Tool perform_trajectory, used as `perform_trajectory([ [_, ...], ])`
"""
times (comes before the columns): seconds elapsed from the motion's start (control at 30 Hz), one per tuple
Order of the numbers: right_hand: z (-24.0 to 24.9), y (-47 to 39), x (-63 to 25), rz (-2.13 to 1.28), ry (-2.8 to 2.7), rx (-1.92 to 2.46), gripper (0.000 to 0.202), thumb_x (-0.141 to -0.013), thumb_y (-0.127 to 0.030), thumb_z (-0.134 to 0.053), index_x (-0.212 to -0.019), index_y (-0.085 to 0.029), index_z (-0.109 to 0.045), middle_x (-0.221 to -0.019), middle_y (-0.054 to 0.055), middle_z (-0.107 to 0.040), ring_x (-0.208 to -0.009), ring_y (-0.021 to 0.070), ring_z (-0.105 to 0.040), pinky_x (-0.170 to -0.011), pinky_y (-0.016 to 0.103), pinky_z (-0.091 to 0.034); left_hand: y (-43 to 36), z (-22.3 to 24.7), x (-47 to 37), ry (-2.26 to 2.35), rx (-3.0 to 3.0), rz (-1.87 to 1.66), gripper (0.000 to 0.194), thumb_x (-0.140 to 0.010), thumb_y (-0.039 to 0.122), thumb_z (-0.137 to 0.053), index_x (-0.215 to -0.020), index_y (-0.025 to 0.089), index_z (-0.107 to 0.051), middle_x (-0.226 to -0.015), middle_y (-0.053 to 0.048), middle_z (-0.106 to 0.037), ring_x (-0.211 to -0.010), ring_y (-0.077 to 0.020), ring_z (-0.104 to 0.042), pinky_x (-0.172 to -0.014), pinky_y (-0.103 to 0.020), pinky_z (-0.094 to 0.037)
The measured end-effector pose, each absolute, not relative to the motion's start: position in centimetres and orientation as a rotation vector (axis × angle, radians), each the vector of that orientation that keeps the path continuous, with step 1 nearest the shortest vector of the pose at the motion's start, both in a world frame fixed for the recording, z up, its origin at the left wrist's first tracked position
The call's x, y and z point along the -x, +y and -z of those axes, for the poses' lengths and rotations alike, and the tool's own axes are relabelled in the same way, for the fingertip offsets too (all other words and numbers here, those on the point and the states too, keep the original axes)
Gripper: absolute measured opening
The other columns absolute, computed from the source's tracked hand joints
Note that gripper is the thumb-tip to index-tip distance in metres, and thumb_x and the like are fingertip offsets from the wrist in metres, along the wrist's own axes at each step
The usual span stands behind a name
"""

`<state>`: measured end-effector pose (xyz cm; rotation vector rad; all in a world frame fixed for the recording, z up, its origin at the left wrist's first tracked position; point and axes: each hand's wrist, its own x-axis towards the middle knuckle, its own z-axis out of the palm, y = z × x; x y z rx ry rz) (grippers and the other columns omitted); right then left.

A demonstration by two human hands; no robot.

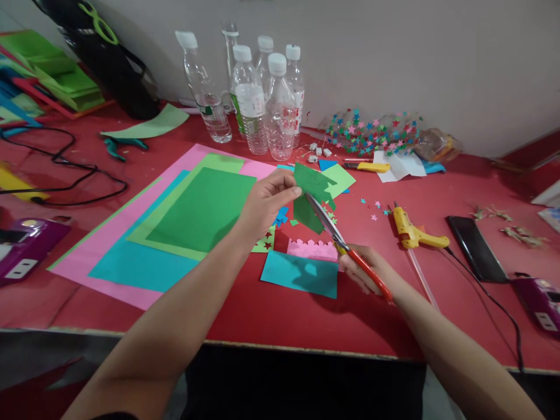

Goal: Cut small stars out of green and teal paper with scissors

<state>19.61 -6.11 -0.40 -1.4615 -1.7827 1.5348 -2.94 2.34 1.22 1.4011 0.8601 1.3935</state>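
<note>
My left hand (269, 201) pinches the left edge of a dark green piece of paper (310, 179), which is held up off the table and has a jagged, notched right side. In my right hand (365, 271) are scissors (328, 224) with red and yellow handles, their blades against the green paper. Just below lie a blue paper rectangle (301, 277) and a pink strip (310, 249) with a cut-out edge. Small blue paper pieces (282, 216) and a light green sheet with star holes (268, 240) are close to my left hand.
Stacked coloured sheets (205, 207) cover the left of the red table. Several plastic bottles (280, 111) stand by the wall. A bottle with colourful stars (371, 133) lies behind a yellow cutter (371, 167). To the right are a yellow glue gun (415, 232) and a phone (476, 248).
</note>
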Motion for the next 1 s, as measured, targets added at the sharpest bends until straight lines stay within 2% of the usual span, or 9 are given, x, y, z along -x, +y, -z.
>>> perform_trajectory([
  [0.27, 0.4, -6.1, -20.0, -1.552, -1.806, 1.413, 0.043, -0.083, -0.058, -0.054, -0.068, -0.02, -0.039, -0.047, -0.009, -0.038, -0.035, 0.0053, -0.035, -0.036, 0.02, -0.024, 2.2, -1.2, 3.0, 0.84, -1.396, -1.362, 0.015, -0.071, 0.017, -0.064, -0.06, 0.018, -0.054, -0.067, 0.003, -0.042, -0.063, -0.0098, -0.037, -0.063, -0.028, -0.03],
  [0.77, -0.4, -6.1, -19.4, -1.492, -1.772, 1.537, 0.043, -0.08, -0.06, -0.052, -0.065, -0.022, -0.038, -0.042, -0.008, -0.038, -0.033, 0.007, -0.033, -0.036, 0.022, -0.022, 2.1, -1.0, 2.6, 0.873, -1.307, -1.363, 0.014, -0.072, 0.018, -0.064, -0.061, 0.018, -0.055, -0.063, 0.003, -0.042, -0.059, -0.0089, -0.035, -0.058, -0.027, -0.028],
  [1.0, -0.4, -6.1, -19.1, -1.57, -1.725, 1.503, 0.044, -0.078, -0.062, -0.053, -0.067, -0.021, -0.042, -0.043, -0.009, -0.037, -0.031, 0.0062, -0.034, -0.034, 0.021, -0.025, 2.0, -0.8, 2.4, 0.855, -1.317, -1.438, 0.011, -0.072, 0.016, -0.063, -0.063, 0.018, -0.058, -0.069, 0.002, -0.048, -0.067, -0.0103, -0.042, -0.066, -0.027, -0.034],
])
